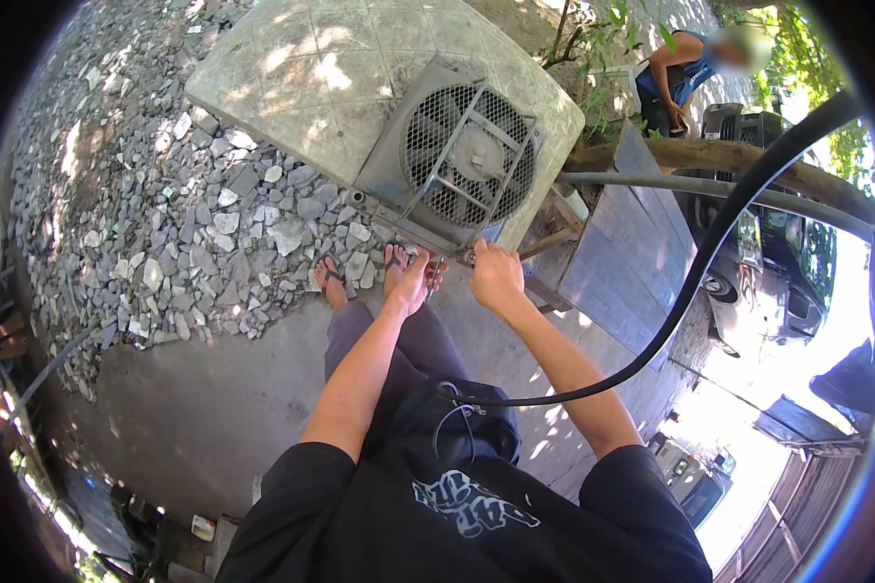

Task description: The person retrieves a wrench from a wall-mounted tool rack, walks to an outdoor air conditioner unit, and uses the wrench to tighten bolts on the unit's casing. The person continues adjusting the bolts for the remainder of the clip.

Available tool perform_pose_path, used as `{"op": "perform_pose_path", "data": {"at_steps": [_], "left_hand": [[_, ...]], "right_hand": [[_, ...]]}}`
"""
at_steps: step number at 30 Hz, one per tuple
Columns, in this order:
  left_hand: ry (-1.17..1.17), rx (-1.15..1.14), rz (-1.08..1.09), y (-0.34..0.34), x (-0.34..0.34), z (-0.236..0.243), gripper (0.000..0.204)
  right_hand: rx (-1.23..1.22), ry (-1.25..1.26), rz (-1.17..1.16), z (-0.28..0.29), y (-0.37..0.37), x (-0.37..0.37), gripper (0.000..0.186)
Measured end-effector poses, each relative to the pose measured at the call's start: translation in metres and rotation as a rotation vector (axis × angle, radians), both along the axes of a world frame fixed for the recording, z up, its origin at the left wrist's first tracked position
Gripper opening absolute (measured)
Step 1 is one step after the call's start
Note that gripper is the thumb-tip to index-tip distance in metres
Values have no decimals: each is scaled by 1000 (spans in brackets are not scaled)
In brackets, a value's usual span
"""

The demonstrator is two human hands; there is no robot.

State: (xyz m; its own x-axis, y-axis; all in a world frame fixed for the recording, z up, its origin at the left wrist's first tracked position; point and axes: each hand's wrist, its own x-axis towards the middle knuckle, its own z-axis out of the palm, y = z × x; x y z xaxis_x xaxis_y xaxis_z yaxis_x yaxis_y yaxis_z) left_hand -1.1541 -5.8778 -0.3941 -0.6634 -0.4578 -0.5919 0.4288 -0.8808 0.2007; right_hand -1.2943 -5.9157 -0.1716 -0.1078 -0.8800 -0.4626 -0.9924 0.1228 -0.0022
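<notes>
Grey metal AC unit (pixel 360 87) w/ round fan grille (pixel 470 155) is lying on the concrete by the gravel (pixel 165 214), and I'm watching both hands working at its lower edge. Left hand (pixel 413 282) is reaching down, fingers loosely curled, can't tell if gripping anything. Right hand (pixel 496 275) is closing into a fist at the casing corner; grasped item hidden.

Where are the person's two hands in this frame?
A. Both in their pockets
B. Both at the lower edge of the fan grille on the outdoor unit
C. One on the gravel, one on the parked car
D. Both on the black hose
B: the left hand and the right hand both reach to the bottom edge of the fan grille on the outdoor unit, clear of the black hose.
</notes>
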Motion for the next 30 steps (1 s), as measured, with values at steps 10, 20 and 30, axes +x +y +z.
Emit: {"op": "perform_pose_path", "data": {"at_steps": [10,20,30], "left_hand": [[6,-18,10,0,2,4,66],[17,-16,22,0,0,3,63],[9,-17,28,1,0,1,58]], "right_hand": [[-150,-159,-324,-19,10,17,33],[-130,-216,-358,-21,14,11,34],[-235,-168,-375,-28,13,19,33]]}}
